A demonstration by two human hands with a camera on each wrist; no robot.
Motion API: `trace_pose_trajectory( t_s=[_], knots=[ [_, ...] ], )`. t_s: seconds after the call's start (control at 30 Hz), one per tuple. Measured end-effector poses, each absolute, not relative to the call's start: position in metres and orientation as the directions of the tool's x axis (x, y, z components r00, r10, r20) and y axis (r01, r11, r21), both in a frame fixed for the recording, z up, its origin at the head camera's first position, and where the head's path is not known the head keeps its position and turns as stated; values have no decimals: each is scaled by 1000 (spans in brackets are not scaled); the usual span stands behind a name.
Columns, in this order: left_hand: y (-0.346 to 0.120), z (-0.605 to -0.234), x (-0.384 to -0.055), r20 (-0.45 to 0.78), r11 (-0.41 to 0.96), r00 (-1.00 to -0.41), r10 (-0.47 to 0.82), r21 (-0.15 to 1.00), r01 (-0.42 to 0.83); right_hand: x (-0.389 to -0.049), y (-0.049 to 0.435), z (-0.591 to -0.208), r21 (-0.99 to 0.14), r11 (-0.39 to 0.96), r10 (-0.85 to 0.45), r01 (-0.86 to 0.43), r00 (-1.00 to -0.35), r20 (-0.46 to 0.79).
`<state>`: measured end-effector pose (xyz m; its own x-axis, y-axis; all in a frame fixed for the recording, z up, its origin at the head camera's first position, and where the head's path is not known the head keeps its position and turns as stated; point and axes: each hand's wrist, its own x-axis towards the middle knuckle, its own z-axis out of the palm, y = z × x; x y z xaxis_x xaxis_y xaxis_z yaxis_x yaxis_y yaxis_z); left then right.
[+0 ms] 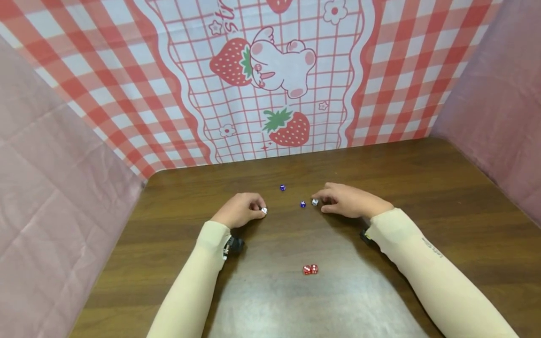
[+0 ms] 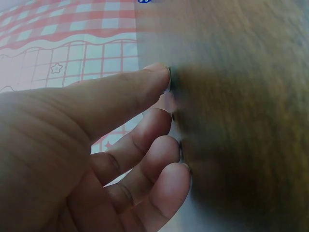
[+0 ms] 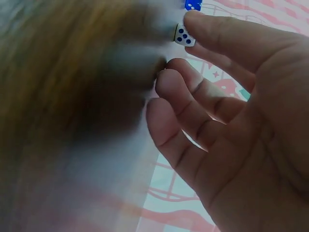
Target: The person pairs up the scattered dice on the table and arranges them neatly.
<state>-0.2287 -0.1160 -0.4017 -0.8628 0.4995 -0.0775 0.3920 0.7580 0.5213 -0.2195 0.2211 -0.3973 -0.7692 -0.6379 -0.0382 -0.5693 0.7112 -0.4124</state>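
A white die (image 1: pixel 264 211) is being pinched by the left hand (image 1: pixel 241 210) between thumb and forefinger, close to the tabletop; whether it is being lifted clear of the wood cannot be told. The remaining fingers are being held bent, their tips close to the table. A second white die (image 1: pixel 314 203) is being bracketed by the thumb and forefinger of the right hand (image 1: pixel 351 199); a face with five dark dots is being shown in the right wrist view. Whether this die is being gripped or only touched cannot be told. The hand's other fingers are being held loosely bent.

Just left of that die, a blue die (image 1: pixel 303 204) is being supported by the table (image 1: pixel 169 281). Another blue die (image 1: pixel 282 188) is being seen farther back, between the hands. Nearer the front edge of the view, a pair of red dice (image 1: pixel 310 269) is being shown lying side by side.

Both forearms are being covered by cream sleeves (image 1: pixel 186 281), and a black device (image 1: pixel 236 245) is being worn at the left wrist. Behind the table a red-and-white strawberry cloth (image 1: pixel 283 56) is being displayed, flanked by pink fabric (image 1: pixel 50 188).
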Motion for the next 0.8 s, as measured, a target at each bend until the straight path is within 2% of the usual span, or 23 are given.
trace_pose_trajectory(
  t_s=[0.2, 0.5, 0.8],
  knots=[
    [-116, -402, -228, -65, 763, -866, 496, 509, 399, -221, 219, -397, -445, 702, -623, -556, -783, -5],
    [-115, -401, -229, -75, 754, -855, 513, 515, 408, -218, 221, -393, -503, 725, -581, -471, -810, -78],
    [-114, -398, -226, -89, 767, -857, 507, 499, 402, -218, 220, -392, -470, 733, -587, -492, -807, -70]
  ],
)
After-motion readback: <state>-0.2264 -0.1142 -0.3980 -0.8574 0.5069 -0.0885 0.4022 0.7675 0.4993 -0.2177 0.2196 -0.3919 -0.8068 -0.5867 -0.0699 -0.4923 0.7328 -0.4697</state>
